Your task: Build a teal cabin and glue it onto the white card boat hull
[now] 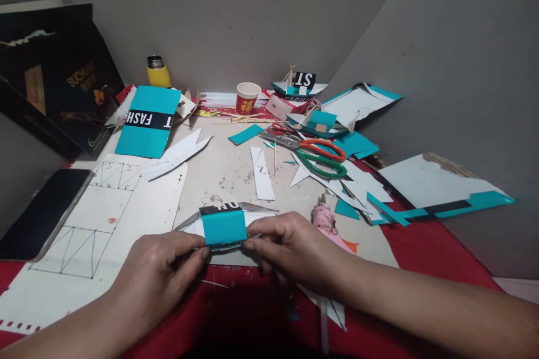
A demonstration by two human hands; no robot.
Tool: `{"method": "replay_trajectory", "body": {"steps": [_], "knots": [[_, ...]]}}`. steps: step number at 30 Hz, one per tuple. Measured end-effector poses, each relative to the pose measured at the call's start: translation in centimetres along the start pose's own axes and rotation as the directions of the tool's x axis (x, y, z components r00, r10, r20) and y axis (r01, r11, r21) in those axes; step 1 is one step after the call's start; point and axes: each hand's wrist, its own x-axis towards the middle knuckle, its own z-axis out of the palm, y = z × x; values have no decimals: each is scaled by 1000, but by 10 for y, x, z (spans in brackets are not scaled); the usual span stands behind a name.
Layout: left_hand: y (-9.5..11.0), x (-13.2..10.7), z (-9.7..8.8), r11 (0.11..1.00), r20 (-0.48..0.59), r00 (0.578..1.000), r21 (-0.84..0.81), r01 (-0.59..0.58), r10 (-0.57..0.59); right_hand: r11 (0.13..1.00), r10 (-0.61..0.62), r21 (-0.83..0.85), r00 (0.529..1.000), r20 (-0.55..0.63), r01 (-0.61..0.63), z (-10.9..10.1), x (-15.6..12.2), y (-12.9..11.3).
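Note:
Between my two hands is a small cardboard boat (193,226) with pointed ends. A teal card piece (224,228) with a black strip and white letters lies across its middle. My left hand (162,263) is closed, pinching the near left corner with thumb and forefinger. On the other side, my right hand (280,241) pinches the near right edge; its lower fingers are partly hidden. A pink glue gun (324,219) lies just beyond my right wrist. Near it are scissors with orange and green handles (322,167) among card scraps.
A paper with drawn trusses (90,235) and a black phone (42,213) lie at left, below a dark box (59,78). Behind stand a yellow bottle (158,73), a red paper cup (247,99) and a finished-looking boat (298,87). Cut cardboard (433,185) lies at right.

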Motion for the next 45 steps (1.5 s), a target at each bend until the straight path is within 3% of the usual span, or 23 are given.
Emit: {"method": "replay_trajectory", "body": {"steps": [8,19,33,37,45], "knots": [[3,-11,8,990,19,998,128,51,-54,990,-77,-116,997,14,78,-3,1,2],[-1,-8,16,985,42,986,-47,166,-164,969,-174,-171,984,39,178,-3,5,6],[1,-7,18,956,79,972,-178,231,-220,996,-87,-11,992,90,88,-4,3,9],[0,-7,19,944,65,976,-248,219,-209,994,-94,-55,992,84,98,-5,2,12],[-2,-3,19,963,28,987,-220,158,-156,994,-61,-84,995,77,67,-1,-2,9]]}}
